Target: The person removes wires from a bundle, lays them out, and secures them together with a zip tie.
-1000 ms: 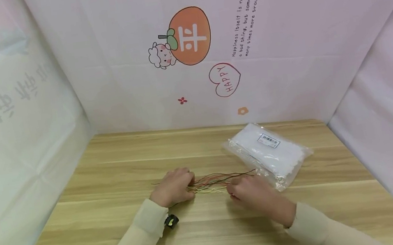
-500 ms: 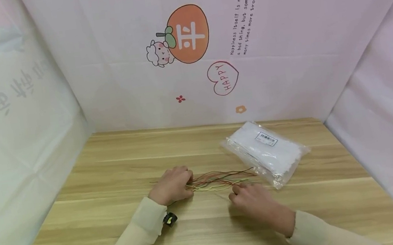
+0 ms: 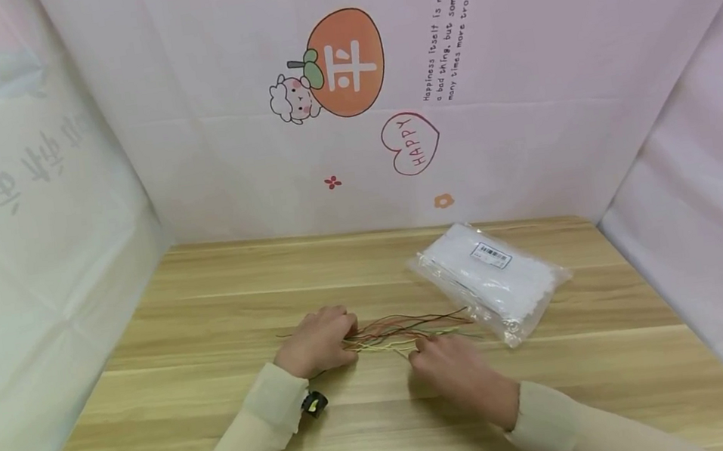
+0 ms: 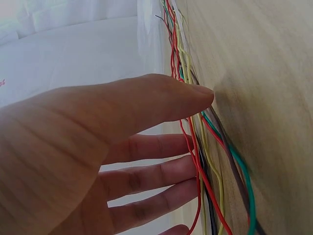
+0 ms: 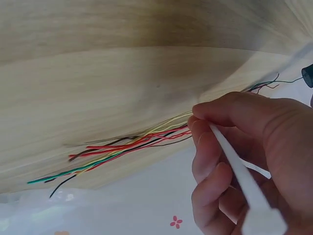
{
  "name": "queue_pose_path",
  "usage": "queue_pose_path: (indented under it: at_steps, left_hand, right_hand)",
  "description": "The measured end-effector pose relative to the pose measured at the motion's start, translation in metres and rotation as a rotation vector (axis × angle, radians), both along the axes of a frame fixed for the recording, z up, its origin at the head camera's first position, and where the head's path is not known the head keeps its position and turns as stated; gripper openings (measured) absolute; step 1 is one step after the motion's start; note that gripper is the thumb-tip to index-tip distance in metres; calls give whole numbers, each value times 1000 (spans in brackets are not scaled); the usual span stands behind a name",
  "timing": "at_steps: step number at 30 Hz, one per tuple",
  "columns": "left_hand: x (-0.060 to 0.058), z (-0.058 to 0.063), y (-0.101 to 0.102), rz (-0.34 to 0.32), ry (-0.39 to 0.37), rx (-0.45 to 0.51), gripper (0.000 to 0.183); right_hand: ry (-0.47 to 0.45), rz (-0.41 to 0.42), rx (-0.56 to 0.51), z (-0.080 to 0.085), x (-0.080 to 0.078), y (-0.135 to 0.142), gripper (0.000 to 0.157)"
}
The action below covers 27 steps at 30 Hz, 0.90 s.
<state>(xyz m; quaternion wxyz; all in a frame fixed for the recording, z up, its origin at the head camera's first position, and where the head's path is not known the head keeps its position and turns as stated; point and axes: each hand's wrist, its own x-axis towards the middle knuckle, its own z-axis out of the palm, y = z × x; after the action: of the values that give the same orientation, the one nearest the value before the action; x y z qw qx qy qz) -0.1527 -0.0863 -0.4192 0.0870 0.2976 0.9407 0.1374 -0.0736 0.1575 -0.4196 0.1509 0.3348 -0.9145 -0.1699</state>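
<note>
A bundle of thin red, yellow, green and black wires [image 3: 385, 329] lies across the table between my hands. My left hand [image 3: 318, 344] holds the bundle near its left end; in the left wrist view the thumb [image 4: 161, 98] is on the near side of the wires and the fingers [image 4: 161, 176] are on the far side. At the right part of the bundle, my right hand [image 3: 459, 372] pinches a white cable tie [image 5: 237, 164], its square head towards the wrist. Its thin end passes under the fingertips beside the wires; whether it goes beneath them is hidden.
A clear plastic bag [image 3: 502, 279] of white contents with a barcode label lies just behind the right hand, near the wire ends. A small black object [image 3: 314, 404] sits at the left cuff. White printed cloth walls [image 3: 246, 180] enclose the wooden table [image 3: 239, 287].
My right hand drew back from the wires, uncovering their right ends, then moved left and slightly up against the bundle. The left hand has stayed on the wires.
</note>
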Motion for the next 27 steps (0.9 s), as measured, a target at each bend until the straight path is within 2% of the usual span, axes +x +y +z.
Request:
queue_pose_path:
  at_steps: [4, 12, 16, 19, 23, 27]
  left_hand:
    - [1, 0, 0, -4, -9, 14, 29]
    - [1, 0, 0, -10, -6, 18, 28]
    - [1, -1, 0, -10, -2, 21, 28]
    - [1, -1, 0, -10, 6, 14, 28]
    - [1, 0, 0, -7, 15, 3, 28]
    - [2, 3, -2, -6, 15, 1, 29]
  right_hand:
    - [-5, -9, -28, -1, -1, -7, 18]
    - [-117, -96, -129, 1, -5, -25, 23]
    - [-198, -118, -168, 1, -6, -29, 19]
    - [-326, -148, -252, 5, -4, -26, 25]
    - [-441, -165, -355, 11, 5, -16, 36]
    - [-497, -156, -333, 14, 18, -6, 35]
